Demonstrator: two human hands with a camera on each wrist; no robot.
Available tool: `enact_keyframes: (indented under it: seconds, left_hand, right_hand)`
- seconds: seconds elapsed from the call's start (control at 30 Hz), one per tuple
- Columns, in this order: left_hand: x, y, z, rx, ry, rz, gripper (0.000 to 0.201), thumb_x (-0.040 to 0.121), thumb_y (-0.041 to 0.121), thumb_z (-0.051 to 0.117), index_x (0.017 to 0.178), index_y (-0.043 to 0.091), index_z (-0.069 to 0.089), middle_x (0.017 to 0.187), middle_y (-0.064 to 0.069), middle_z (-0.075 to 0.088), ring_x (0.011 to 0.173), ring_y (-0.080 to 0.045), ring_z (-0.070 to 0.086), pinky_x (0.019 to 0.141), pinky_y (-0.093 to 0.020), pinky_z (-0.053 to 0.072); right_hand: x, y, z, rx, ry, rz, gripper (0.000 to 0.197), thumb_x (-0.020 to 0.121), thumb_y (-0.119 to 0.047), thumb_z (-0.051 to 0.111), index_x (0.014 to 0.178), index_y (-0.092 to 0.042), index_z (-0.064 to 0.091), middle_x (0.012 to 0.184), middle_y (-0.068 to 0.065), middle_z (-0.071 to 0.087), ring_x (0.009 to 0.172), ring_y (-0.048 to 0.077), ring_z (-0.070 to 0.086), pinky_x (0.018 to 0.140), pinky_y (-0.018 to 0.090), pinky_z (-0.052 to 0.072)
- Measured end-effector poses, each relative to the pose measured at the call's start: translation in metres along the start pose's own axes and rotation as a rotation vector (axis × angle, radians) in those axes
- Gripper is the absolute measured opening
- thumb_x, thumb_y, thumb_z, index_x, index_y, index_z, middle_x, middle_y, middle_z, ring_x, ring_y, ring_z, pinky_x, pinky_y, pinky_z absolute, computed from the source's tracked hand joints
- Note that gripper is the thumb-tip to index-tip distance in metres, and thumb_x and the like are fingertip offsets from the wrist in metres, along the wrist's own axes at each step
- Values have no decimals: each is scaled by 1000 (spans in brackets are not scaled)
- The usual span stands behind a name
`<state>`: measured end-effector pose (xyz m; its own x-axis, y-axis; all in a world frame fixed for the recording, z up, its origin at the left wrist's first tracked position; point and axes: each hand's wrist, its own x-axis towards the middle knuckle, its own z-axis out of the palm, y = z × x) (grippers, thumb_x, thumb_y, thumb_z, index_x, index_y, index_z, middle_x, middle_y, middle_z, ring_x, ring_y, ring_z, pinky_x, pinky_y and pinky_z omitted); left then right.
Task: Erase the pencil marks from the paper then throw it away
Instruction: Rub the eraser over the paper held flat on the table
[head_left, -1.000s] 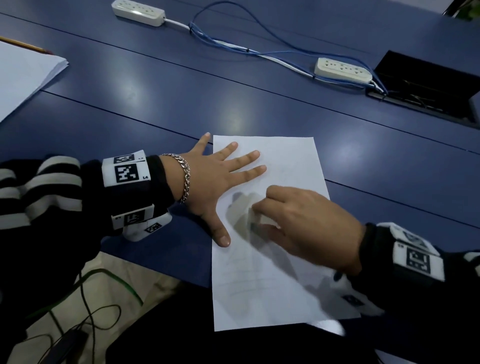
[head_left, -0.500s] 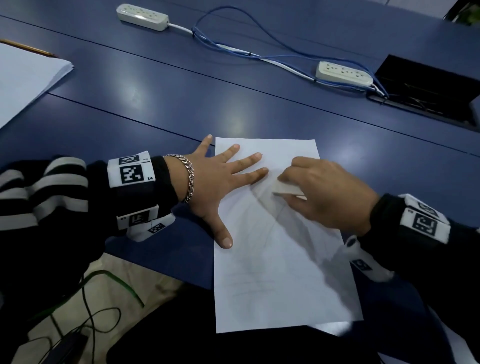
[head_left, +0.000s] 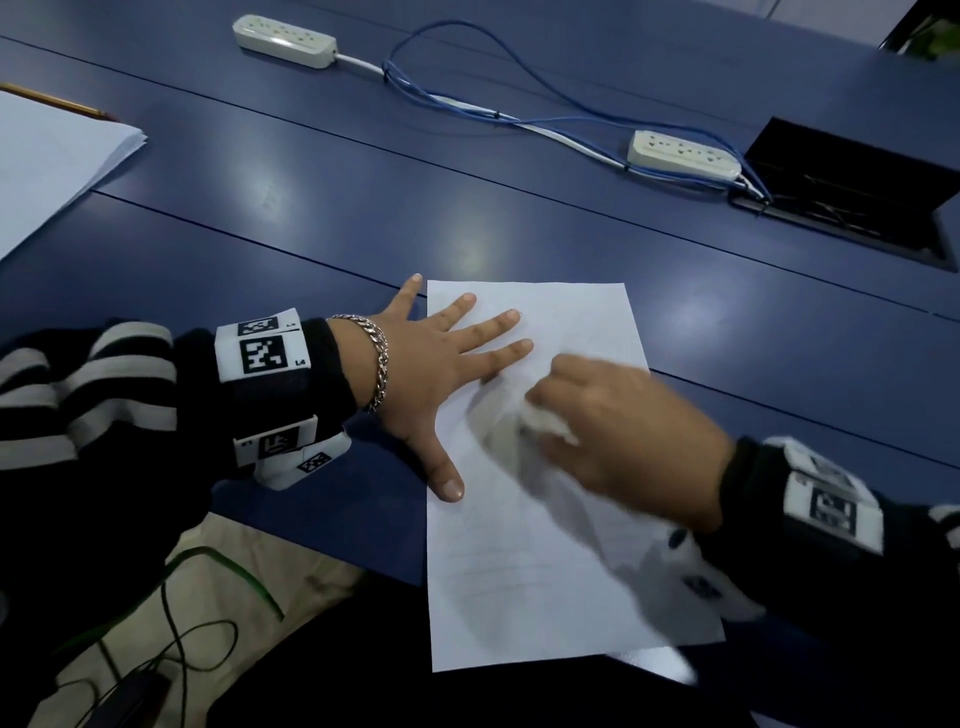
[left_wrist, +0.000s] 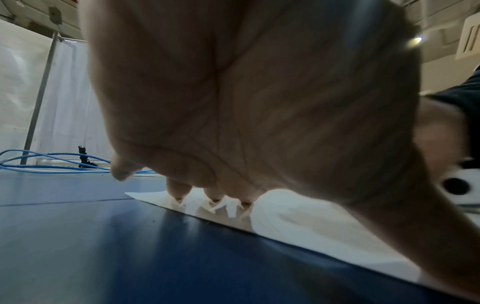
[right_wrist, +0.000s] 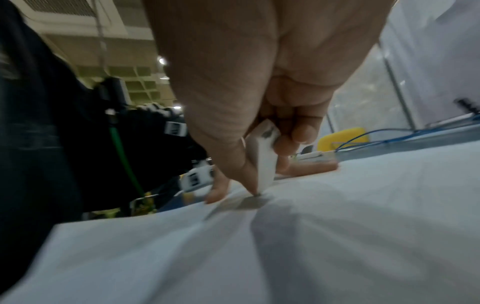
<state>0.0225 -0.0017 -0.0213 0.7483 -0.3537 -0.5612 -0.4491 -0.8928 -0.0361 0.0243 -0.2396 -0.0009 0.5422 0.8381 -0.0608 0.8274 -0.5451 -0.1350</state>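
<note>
On the bench's near edge lies the paper (head_left: 524, 571); right hand (head_left: 623, 441) pinches the eraser (head_left: 545, 421) mid-sheet, left hand (head_left: 441, 364) flat, fingers spread, pinning it. Best rub lightly, away from the pinning hand, so nothing creases.

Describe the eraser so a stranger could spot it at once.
On the blue table lies a white sheet of paper. The right hand pinches the eraser, a small white block with a grey-smudged end, its tip touching the sheet.
</note>
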Motion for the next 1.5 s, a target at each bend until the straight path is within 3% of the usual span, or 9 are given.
enact_keyframes:
  seconds: [0.1, 0.3, 0.43, 0.53, 0.7, 1.0, 1.17, 1.37, 1.5]
  left_hand:
    - [0, 1, -1, 17, -11, 5, 157, 41, 109, 53, 150, 44, -40, 161, 13, -44, 156, -33, -25, 113, -79, -13]
    - [-2, -6, -7, -24, 73, 54, 144, 53, 104, 56, 152, 51, -33, 164, 10, -42, 153, -32, -34, 119, -68, -17]
    - [-7, -4, -7, -80, 85, 86, 126, 74, 93, 54, 161, 42, -20, 171, 4, -27, 159, -27, -20, 128, -54, -6]
    - [-13, 1, -1, -107, 10, 90, 136, 66, 99, 54, 161, 37, -22, 168, 3, -33, 157, -24, -25, 128, -49, -10]
    - [-10, 4, 4, -59, -7, 71, 156, 50, 105, 56, 156, 34, -34, 164, 0, -42, 153, -27, -33, 125, -59, -14]
    - [-10, 8, 4, -70, -51, 17, 160, 45, 105, 59, 152, 37, -40, 159, 4, -49, 151, -34, -37, 118, -72, -15]
    - [-9, 10, 3, -70, -90, 3, 161, 44, 105, 60, 147, 40, -45, 154, 6, -55, 149, -34, -40, 115, -75, -16]
    - [-10, 11, 1, -58, -103, -14, 162, 43, 105, 61, 149, 39, -43, 155, 7, -53, 150, -33, -39, 114, -75, -18]
    - [-11, 12, -2, -65, -119, -15, 162, 44, 103, 61, 149, 37, -43, 155, 6, -54, 149, -34, -41, 113, -76, -18]
  right_hand:
    - [-14, -24, 2, 27, -96, -95, 25, 97, -38, 53, 97, -16, 65, 89, 0, 54, 76, 24, 56, 67, 36, 47]
    - [-15, 46, -11, 29, -21, 177, 30, 88, -39, 60, 112, -22, 66, 98, -4, 59, 91, 26, 63, 76, 44, 54]
    - [-23, 60, -7, 65, -45, 278, 30, 90, -43, 64, 115, -26, 66, 108, -8, 58, 97, 19, 61, 84, 40, 53]
    - [-21, 59, -11, 94, -55, 315, 31, 90, -46, 63, 115, -27, 66, 107, -7, 58, 97, 20, 61, 85, 40, 52]
    - [-9, 33, -15, 89, -92, 211, 36, 88, -52, 60, 116, -30, 66, 102, -10, 61, 98, 19, 61, 86, 38, 51]
    - [4, 4, -3, 91, -26, 165, 34, 93, -46, 58, 108, -17, 66, 95, -1, 58, 88, 27, 61, 76, 41, 50]
    - [-12, -28, 4, 120, -103, -1, 31, 98, -48, 53, 101, -19, 64, 90, -4, 52, 78, 20, 56, 69, 34, 48]
    - [2, 13, -4, 22, -15, 174, 30, 92, -42, 61, 106, -16, 66, 96, -1, 56, 89, 27, 60, 68, 35, 43]
    - [-10, -23, 2, 64, 29, 48, 20, 94, -34, 61, 94, -14, 64, 89, 2, 54, 73, 27, 57, 64, 40, 48]
